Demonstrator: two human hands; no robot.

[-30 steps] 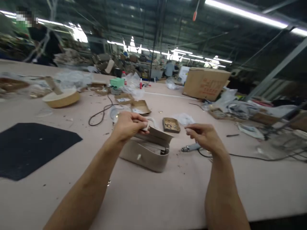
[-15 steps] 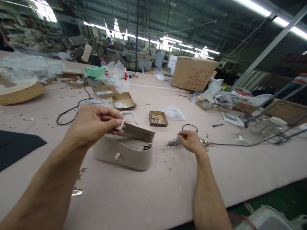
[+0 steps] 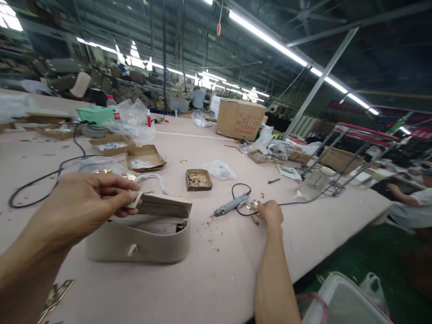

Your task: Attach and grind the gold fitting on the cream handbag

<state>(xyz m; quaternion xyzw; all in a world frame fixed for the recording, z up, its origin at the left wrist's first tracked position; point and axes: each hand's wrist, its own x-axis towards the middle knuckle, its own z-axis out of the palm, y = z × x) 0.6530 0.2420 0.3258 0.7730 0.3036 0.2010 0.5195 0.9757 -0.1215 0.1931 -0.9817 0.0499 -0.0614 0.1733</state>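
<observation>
From the head view, the left hand point(image 3: 79, 207) pinches the raised flap point(image 3: 162, 206) of a beige bag point(image 3: 141, 236) lying on the table point(image 3: 219, 265), while the right hand point(image 3: 271, 213) rests, fingers curled down, on small metal fittings point(image 3: 253, 207) beside a corded tool point(image 3: 231, 205).

factory floor, looks like a bag workshop | long pink counter point(image 3: 209, 148) littered with hardware trays point(image 3: 199, 179) | cardboard box point(image 3: 240, 119) | strip lights point(image 3: 270, 40) overhead | workers at far benches

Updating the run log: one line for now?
left hand: pinching bag flap | right hand: on metal clasps | electric screwdriver: on table
</observation>
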